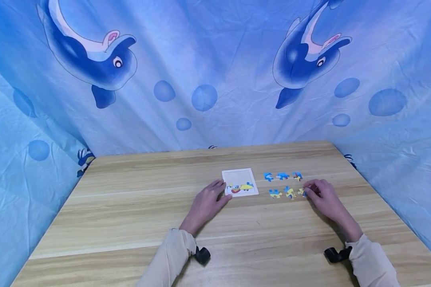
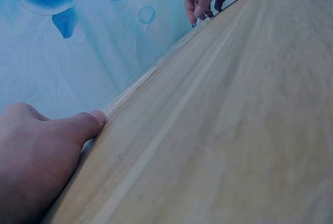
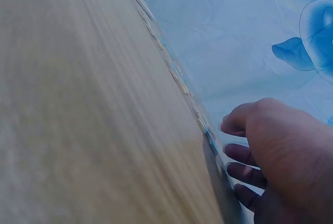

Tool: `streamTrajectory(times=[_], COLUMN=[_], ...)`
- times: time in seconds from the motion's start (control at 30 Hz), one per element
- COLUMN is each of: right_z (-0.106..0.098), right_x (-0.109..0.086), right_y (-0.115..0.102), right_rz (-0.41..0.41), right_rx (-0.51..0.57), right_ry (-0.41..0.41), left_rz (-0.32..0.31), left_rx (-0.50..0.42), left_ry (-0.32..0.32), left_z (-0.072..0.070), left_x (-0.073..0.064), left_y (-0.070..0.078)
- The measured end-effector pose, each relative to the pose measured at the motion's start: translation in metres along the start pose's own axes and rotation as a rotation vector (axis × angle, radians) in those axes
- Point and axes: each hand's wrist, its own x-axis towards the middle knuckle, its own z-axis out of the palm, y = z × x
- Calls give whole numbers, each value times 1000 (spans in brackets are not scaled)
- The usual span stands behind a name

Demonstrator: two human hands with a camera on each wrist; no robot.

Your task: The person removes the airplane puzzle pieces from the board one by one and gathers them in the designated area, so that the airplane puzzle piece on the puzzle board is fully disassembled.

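A white puzzle tray [image 1: 254, 181] lies flat on the table, with a few pieces along the lower part of its recess. At its left edge my left hand [image 1: 207, 201] rests with straight fingers and the thumb by the near corner. Several loose blue and yellow puzzle pieces [image 1: 282, 175] lie in two rows right of the tray. My right hand [image 1: 323, 197] is over the right end of the near row, thumb and fingertips beside a yellow and blue puzzle piece [image 1: 301, 192] that they partly cover. In the right wrist view the fingers [image 3: 240, 154] look loosely bent, apart from the thumb.
The wooden table [image 1: 129, 215] reaches back to a blue curtain [image 1: 215, 59] printed with dolphins and bubbles. Black wrist cameras [image 1: 202, 255] sit at both cuffs, just above the tabletop.
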Motion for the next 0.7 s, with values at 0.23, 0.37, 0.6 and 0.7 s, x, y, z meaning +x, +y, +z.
streamTrajectory(times=[0.23, 0.37, 0.6, 0.7], right_z=[2, 5, 16, 22], right_x=[3, 6, 15, 20], right_y=[-5, -11, -24, -32], right_rz=[-34, -25, -59, -82], right_rx=[36, 66, 137, 158], right_ry=[55, 39, -11, -22], left_rz=[8, 6, 16, 17], left_rx=[-1, -1, 2, 2], left_ry=[5, -1, -2, -8], left_z=[0, 0, 1, 0], left_x=[0, 0, 1, 1], left_y=[-1, -2, -2, -2])
